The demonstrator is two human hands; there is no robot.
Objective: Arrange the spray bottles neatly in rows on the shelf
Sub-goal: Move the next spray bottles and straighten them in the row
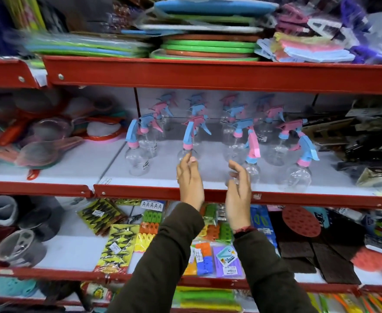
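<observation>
Several clear spray bottles with pink and blue trigger heads stand in rows on the white middle shelf (212, 175). My left hand (189, 179) is raised at the shelf's front edge, fingers apart, fingertips just touching or close to the front bottle with a blue trigger and pink collar (189, 141). My right hand (238, 190) is beside it, fingers apart, in front of the clear body of a bottle with a pink trigger (252, 159); it holds nothing that I can see. Another front bottle (137, 152) stands to the left and one (299, 170) to the right.
A red shelf lip (275, 196) runs along the front. Strainers (43, 152) lie on the left section, dark packaged goods (366, 141) on the right. The shelf above holds stacked coloured mats (208, 46); the one below holds clip packs (149, 224) and scrub pads.
</observation>
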